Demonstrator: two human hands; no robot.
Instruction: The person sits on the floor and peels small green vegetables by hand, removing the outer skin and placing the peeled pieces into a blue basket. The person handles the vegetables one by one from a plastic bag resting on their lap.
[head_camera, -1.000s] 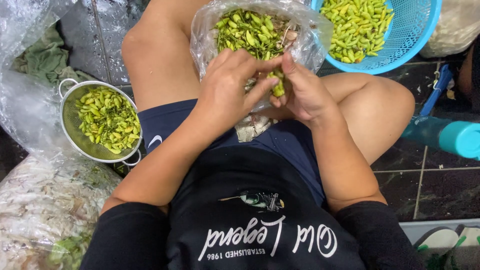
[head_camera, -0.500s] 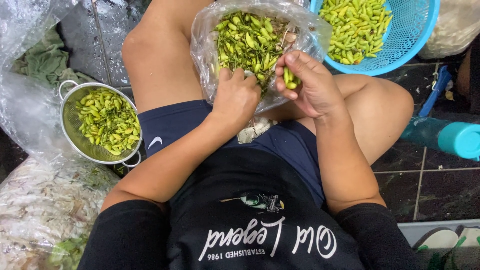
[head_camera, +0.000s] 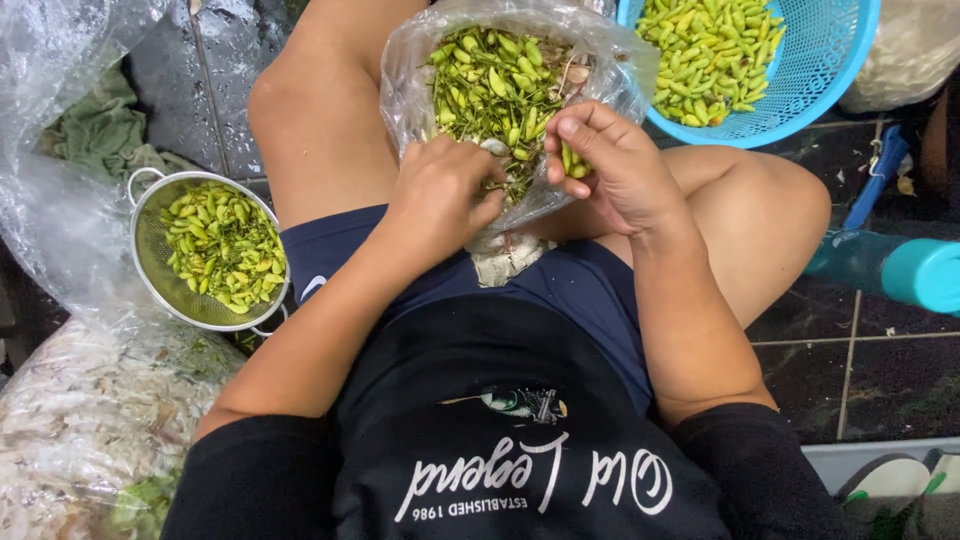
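Your left hand (head_camera: 440, 195) is curled into the mouth of the clear plastic bag (head_camera: 420, 90) resting on your lap, fingers pinching at the small green chillies (head_camera: 490, 85) heaped inside. Your right hand (head_camera: 620, 170) sits at the bag's right edge, clenched around a few chillies — you can see their pale green ends poking out between thumb and fingers.

As for progress, it looks like you're partway through. The metal strainer (head_camera: 145, 250) on the dark tiled floor (head_camera: 880, 370) at your left knee holds a shallow layer of yellow-green chillies, and the blue plastic basket (head_camera: 830, 80) by your right knee holds a bigger heap. The bag on your lap is far from empty, with thin stems tangled among the pods, so a good deal appears left to go.

The chillies are short, smooth and tapered, glossy where light catches them. The bag is thin, crinkled film; the strainer is fine mesh with a wire rim and loop handles; the basket is stiff perforated plastic. More crumpled plastic sacks (head_camera: 70, 420) lie along the floor's left edge — one with pale, dry-looking scraps inside.
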